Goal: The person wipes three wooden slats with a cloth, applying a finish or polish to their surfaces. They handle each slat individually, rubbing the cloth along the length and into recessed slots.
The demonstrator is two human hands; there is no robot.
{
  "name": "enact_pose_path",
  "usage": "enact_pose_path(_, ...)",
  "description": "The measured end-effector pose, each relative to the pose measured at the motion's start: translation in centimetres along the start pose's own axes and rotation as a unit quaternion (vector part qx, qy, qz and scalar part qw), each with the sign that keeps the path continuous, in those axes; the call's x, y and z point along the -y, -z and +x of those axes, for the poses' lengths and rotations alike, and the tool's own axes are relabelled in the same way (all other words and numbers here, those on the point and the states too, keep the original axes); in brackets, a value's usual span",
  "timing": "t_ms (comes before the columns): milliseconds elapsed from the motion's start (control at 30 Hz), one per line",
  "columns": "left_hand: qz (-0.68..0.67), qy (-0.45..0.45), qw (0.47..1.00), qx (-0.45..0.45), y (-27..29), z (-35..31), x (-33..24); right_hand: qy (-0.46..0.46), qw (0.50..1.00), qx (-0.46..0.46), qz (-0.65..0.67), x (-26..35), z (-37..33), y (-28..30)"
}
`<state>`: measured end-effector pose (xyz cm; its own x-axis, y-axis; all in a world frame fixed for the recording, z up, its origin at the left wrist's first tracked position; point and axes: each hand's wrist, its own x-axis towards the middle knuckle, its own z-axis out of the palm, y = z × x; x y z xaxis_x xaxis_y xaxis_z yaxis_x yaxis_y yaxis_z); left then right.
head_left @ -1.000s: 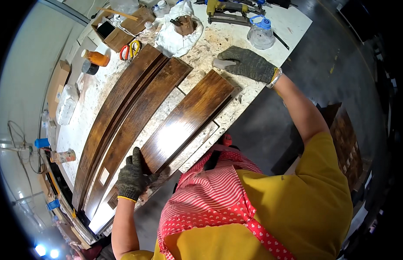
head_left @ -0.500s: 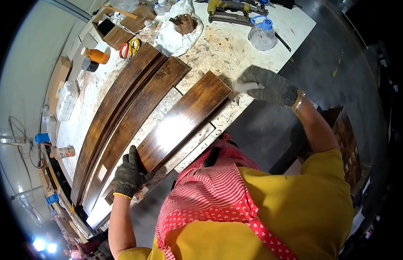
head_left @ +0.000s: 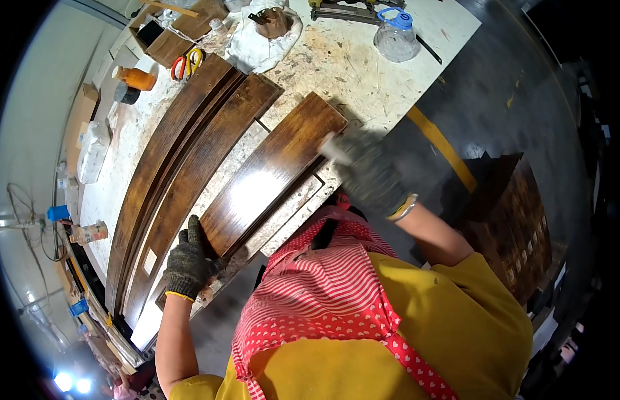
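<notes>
A short dark-brown varnished wooden board (head_left: 283,150) lies slanting across the bench, with light glaring off its top. My left hand (head_left: 188,269), in a dark knitted glove, grips the board's near-left end, index finger along its side. At the far right end, my gloved right hand (head_left: 368,175) is blurred by motion. Its fingers close on a small whitish wad (head_left: 336,149) at the board's right edge; the exact kind is unclear. Left of this board lie a curved brown board (head_left: 220,133) and another longer curved piece (head_left: 166,137).
Farther back are a brown pot on a white cloth (head_left: 246,53), red-and-yellow-handled scissors (head_left: 188,65), a clear blue-capped jug (head_left: 396,41), a nail gun (head_left: 346,12) and a cardboard box (head_left: 173,43). An orange bottle (head_left: 135,78) lies left. Brown wooden pieces (head_left: 510,227) stand right of the bench.
My right hand has swung left and nearer, bringing the whitish wad from beyond the board's far end to its right edge. My left hand keeps its place on the board. The view has shifted slightly.
</notes>
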<state>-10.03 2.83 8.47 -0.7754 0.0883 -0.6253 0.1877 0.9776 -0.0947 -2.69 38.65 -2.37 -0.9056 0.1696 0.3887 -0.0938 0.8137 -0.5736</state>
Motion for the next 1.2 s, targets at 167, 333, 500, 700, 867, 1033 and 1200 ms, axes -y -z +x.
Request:
enact_pose_path(167, 0.049, -0.05, 0.997, -0.036, -0.4, -0.2, 0.6, 0.127, 0.991, -0.027, 0.026, 1.8, 0.0, -0.3)
enact_pose_path(333, 0.046, -0.055, 0.996, -0.045, -1.0, -0.1, 1.2, -0.029, 0.998, -0.032, 0.042, -1.0, 1.5, 1.2)
enact_pose_path(500, 0.045, -0.065, 0.995, -0.064, -1.3, 0.0, 1.6, 0.119, 0.992, 0.001, -0.044, 4.4, -2.7, -3.8)
enact_pose_path(700, 0.047, -0.069, 0.994, -0.075, -1.7, 0.0, 1.9, 0.032, 0.999, 0.006, -0.007, 2.2, -0.1, -1.3)
enact_pose_path(867, 0.052, -0.082, 0.991, -0.088, -1.6, 0.0, 2.0, -0.037, 0.996, -0.025, -0.076, 1.3, 0.9, -0.1)
enact_pose_path(1033, 0.037, -0.094, 0.992, -0.069, -1.1, -0.1, 2.3, 0.089, 0.987, 0.014, -0.136, 4.3, -1.1, -2.4)
enact_pose_path(1200, -0.012, -0.07, 0.994, -0.082, -1.6, -0.1, 2.3, -0.078, 0.995, -0.051, 0.025, -1.5, 2.0, 1.2)
